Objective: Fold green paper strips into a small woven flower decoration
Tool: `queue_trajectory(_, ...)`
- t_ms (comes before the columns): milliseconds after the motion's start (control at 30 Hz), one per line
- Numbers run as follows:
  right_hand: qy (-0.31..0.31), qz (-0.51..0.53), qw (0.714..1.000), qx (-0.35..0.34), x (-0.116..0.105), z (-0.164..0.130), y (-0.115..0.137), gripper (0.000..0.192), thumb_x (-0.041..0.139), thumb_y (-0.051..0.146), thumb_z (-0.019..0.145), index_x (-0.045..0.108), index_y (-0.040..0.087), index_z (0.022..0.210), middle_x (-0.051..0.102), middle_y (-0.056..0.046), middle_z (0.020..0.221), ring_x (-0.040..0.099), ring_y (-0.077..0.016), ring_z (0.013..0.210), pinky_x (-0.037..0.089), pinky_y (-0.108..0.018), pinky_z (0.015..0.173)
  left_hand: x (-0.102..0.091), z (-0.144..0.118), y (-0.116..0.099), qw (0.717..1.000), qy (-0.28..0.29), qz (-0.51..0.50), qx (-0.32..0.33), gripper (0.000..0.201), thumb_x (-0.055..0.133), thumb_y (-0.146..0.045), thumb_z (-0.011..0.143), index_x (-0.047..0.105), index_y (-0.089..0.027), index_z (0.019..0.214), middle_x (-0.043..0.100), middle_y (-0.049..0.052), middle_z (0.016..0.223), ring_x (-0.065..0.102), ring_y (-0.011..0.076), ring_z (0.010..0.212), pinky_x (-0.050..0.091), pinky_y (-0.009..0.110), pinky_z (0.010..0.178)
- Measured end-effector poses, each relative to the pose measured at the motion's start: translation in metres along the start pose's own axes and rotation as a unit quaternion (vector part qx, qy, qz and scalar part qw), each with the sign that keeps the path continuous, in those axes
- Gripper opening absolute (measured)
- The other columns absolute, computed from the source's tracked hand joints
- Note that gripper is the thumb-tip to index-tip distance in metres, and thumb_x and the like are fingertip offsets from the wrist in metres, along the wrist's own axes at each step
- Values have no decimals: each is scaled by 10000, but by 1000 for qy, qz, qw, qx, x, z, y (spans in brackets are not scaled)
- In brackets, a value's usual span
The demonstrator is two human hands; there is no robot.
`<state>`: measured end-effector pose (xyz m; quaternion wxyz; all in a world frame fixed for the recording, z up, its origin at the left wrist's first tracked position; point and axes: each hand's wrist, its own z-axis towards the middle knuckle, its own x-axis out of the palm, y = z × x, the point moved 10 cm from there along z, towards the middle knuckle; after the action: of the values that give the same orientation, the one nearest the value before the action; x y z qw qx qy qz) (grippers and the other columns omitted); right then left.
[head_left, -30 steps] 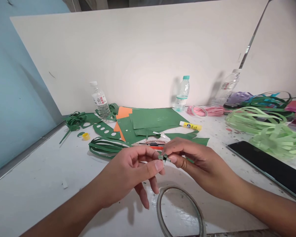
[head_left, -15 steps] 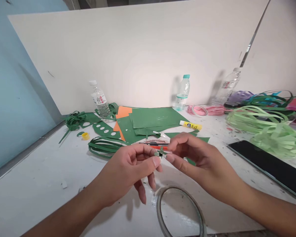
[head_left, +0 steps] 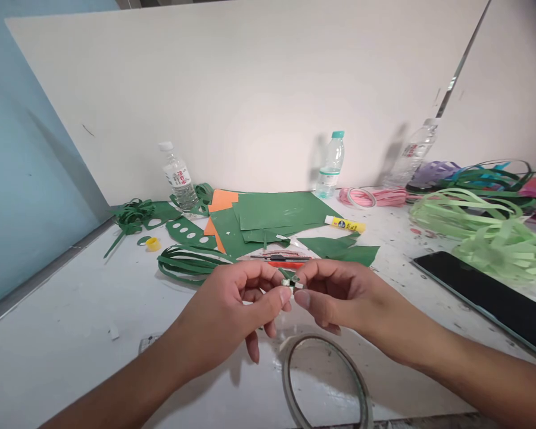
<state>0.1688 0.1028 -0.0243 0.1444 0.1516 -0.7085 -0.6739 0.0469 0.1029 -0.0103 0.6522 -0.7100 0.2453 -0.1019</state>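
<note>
Between thumb and forefinger, my left hand [head_left: 236, 307] pinches a small folded green paper piece [head_left: 290, 282] with pale ends. My right hand [head_left: 357, 295] closes thumb and forefinger on the right side of the same piece, over the middle of the table. Fingertips cover part of it, so its full shape is hidden. Just below the hands stands a roll of tape [head_left: 287, 374] with a wide open ring. Right behind the fingers lie a dark-handled craft knife [head_left: 286, 258] and a red item under it.
Green paper sheets [head_left: 281, 211], a bundle of green strips [head_left: 183, 262] and a yellow glue stick [head_left: 346, 224] lie behind. To the right are a black phone [head_left: 482, 301] and light green strips [head_left: 500, 238]. Bottles [head_left: 330, 170] stand by the white panel [head_left: 250, 89].
My right hand has moved left and its thumb and forefinger have closed on the green paper piece. The piece has turned a little. My left hand keeps its pinch.
</note>
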Motion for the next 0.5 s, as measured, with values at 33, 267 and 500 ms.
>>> queue_trajectory(33,1,-1,1000,-3,0,0,1,176,729,351,870,655,192,876,542,44,716,404,-75,566,327,-228,519,0,0,0,1000,2,2,1,141,661,-340,919,678,-200,923,569,-30,751,584,111,625,535,151,399)
queue_trajectory(267,0,6,1000,5,1,0,0,210,728,387,865,664,186,861,535,42,703,376,-78,561,303,-237,514,-1,2,1,1000,-4,9,-2,135,667,-343,912,680,-209,918,572,-36,743,568,99,588,502,138,377)
queue_trajectory(500,-14,3,1000,-16,2,1,4,142,678,309,896,663,188,824,512,53,674,360,-76,560,290,-240,513,-4,0,1,999,-18,36,-9,143,679,-361,900,700,-221,923,579,-40,725,520,81,526,479,137,365)
